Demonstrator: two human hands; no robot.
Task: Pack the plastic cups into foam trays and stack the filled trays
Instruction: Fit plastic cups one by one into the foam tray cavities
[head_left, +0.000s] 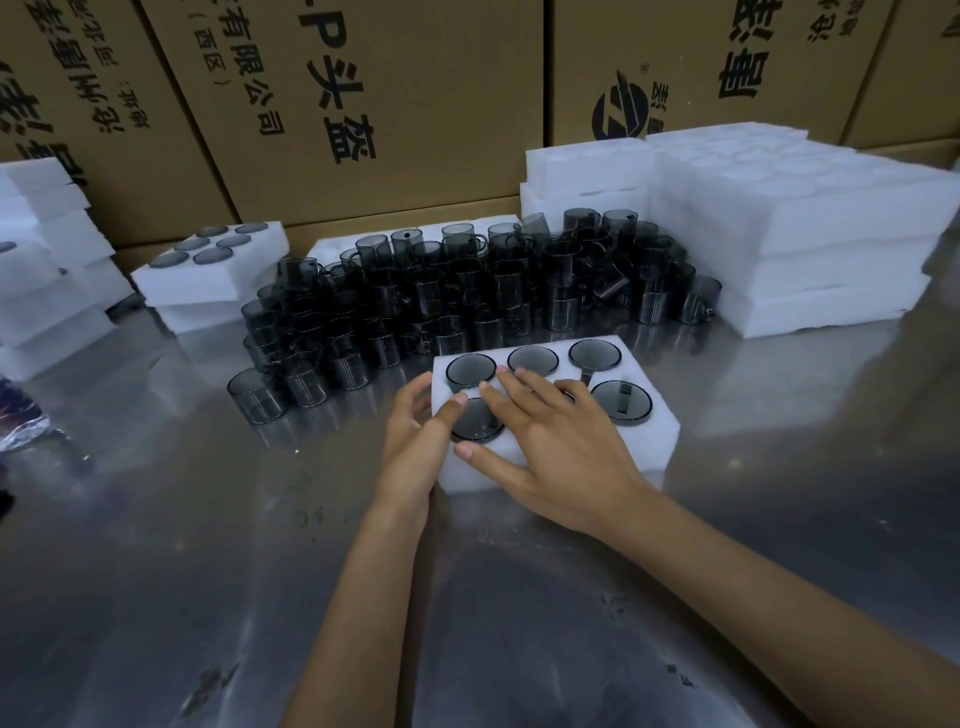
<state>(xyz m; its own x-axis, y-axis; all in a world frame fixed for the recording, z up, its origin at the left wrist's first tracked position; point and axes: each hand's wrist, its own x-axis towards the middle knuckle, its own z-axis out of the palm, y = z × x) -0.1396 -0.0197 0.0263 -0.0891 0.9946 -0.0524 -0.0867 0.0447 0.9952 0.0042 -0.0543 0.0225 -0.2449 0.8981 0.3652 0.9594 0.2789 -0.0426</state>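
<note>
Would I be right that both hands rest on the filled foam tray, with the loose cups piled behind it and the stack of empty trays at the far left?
Not quite: the stack of empty trays is at the far right, as the head view shows. The left hand and right hand do rest on the filled tray, with cups piled behind.

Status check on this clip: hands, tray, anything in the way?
Left hand open against foam tray side; right hand flat on top. Five cups seated, sixth slot hidden. Loose cups behind; nothing blocking.
</note>
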